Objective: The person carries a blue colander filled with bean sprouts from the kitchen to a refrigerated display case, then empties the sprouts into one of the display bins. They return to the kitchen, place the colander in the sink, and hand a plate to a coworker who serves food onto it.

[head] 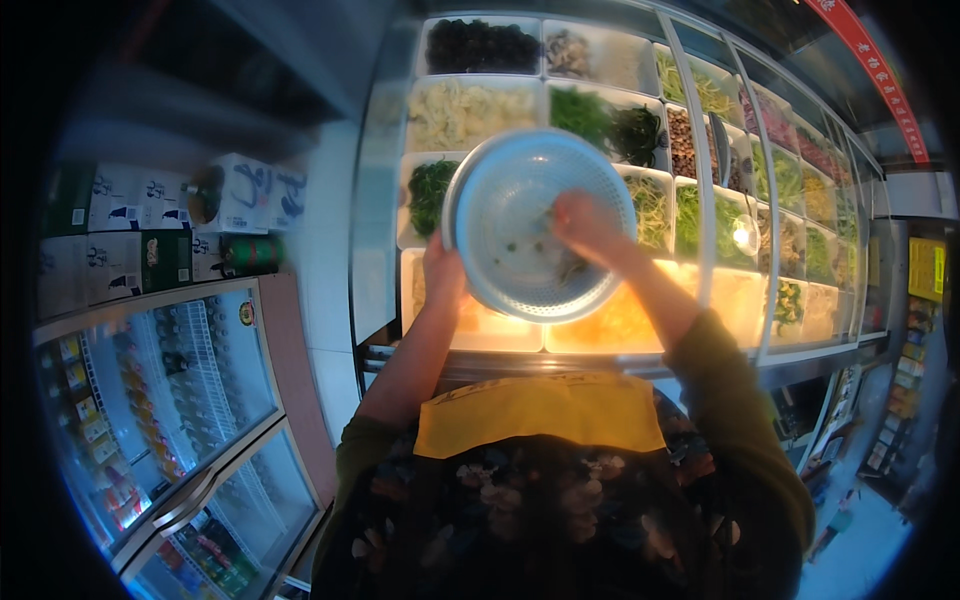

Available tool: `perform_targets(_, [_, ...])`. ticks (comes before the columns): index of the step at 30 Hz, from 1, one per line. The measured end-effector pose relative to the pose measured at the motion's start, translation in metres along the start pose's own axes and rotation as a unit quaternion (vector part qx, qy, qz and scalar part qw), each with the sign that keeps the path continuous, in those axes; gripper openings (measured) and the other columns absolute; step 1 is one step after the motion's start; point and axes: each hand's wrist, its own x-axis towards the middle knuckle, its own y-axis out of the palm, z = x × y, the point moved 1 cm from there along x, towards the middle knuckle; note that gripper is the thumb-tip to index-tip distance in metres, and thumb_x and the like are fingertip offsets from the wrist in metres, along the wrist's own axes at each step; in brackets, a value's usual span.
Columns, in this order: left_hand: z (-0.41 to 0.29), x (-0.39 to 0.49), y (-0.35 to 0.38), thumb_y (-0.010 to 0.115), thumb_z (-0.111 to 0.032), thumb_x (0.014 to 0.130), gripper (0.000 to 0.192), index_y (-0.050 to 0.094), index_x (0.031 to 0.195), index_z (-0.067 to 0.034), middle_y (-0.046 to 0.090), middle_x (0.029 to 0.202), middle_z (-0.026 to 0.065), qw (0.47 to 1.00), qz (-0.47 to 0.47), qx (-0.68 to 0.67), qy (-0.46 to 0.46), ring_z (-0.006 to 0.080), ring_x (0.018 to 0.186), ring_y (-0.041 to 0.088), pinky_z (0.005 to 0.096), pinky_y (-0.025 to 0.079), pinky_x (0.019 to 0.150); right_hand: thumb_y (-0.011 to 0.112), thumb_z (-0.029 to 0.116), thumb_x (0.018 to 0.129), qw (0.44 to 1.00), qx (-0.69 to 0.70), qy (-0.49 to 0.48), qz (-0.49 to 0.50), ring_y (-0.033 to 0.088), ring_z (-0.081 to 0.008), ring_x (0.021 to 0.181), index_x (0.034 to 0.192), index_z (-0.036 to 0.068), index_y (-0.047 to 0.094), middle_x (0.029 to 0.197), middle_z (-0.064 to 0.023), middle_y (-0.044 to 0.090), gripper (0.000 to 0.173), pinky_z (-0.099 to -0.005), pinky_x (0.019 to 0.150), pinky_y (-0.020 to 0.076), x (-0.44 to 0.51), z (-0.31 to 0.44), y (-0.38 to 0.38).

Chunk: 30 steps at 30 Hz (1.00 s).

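Observation:
A round, pale perforated colander (491, 199) is held over a display case of food trays. My left hand (445, 271) grips its near left rim. Inside the colander is my right hand (586, 226), blurred and with curled fingers; whether it pinches anything is unclear. A few small dark green scraps (511, 246) lie on the colander's bottom. Around it sit white trays with dark leafy greens (429, 196), pale yellowish pieces (469, 112), green shreds (576, 114) and dark strands (636, 135). The colander hides parts of several trays.
Glass panes with metal frames (752, 176) cover the case's right side. A metal edge (555, 363) runs before my yellow-topped apron (540, 416). At left, a glass-door drinks refrigerator (214, 360) stands below stacked cartons (112, 259). A person (834, 526) is far off at lower right.

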Motion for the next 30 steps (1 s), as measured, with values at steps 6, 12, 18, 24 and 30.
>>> perform_targets(6, [-0.004, 0.005, -0.006, 0.062, 0.002, 0.081, 0.039, 0.053, 0.119, -0.003, 0.063, 0.1, 0.0116, 0.999, -0.001, -0.008, -0.041, 0.0214, 0.084, 0.064, 0.0342, 0.056, 0.07, 0.051, 0.01, 0.082, 0.99, -0.137, 0.012, -0.031, 0.06, -0.0358, 0.082, 0.089, 0.003, 0.058, 0.094, -0.0177, 0.059, 0.012, -0.0454, 0.075, 0.0488, 0.022, -0.039, 0.023])
perform_targets(12, [0.001, 0.001, 0.0, 0.063, 0.0, 0.081, 0.038, 0.054, 0.117, -0.003, 0.063, 0.1, 0.0109, 0.999, 0.011, -0.012, -0.035, 0.0199, 0.084, 0.064, 0.0329, 0.055, 0.071, 0.051, 0.01, 0.081, 0.998, -0.055, 0.012, 0.011, 0.06, -0.0362, 0.084, 0.092, 0.005, 0.058, 0.093, -0.018, 0.059, 0.014, -0.0467, 0.076, 0.0485, 0.006, -0.003, 0.006])
perform_targets(18, [0.002, 0.002, 0.01, 0.062, 0.0, 0.08, 0.044, 0.053, 0.123, -0.003, 0.063, 0.105, 0.0129, 0.998, 0.042, 0.008, -0.037, 0.0206, 0.09, 0.063, 0.0318, 0.052, 0.076, 0.052, 0.009, 0.081, 0.985, -0.096, -0.142, 0.023, 0.06, -0.0342, 0.086, 0.096, 0.005, 0.056, 0.093, -0.0162, 0.056, 0.016, -0.045, 0.076, 0.049, -0.02, 0.047, 0.018])
perform_targets(24, [0.009, 0.006, 0.005, 0.061, -0.001, 0.082, 0.035, 0.055, 0.116, -0.002, 0.063, 0.099, 0.0113, 1.0, 0.008, 0.02, -0.022, 0.0204, 0.085, 0.063, 0.033, 0.054, 0.071, 0.053, 0.014, 0.08, 0.988, -0.074, -0.128, 0.042, 0.059, -0.0375, 0.084, 0.091, 0.006, 0.058, 0.092, -0.0191, 0.057, 0.014, -0.0448, 0.074, 0.049, -0.008, 0.044, 0.048])
perform_targets(30, [0.001, 0.019, -0.004, 0.059, 0.005, 0.08, 0.033, 0.055, 0.112, -0.002, 0.063, 0.098, 0.0114, 0.999, -0.022, 0.042, -0.006, 0.0212, 0.08, 0.065, 0.0327, 0.056, 0.069, 0.063, 0.006, 0.07, 0.984, 0.131, 0.04, -0.111, 0.061, -0.0283, 0.071, 0.082, 0.006, 0.06, 0.074, -0.0135, 0.059, 0.012, -0.0382, 0.063, 0.0482, -0.021, 0.012, -0.019])
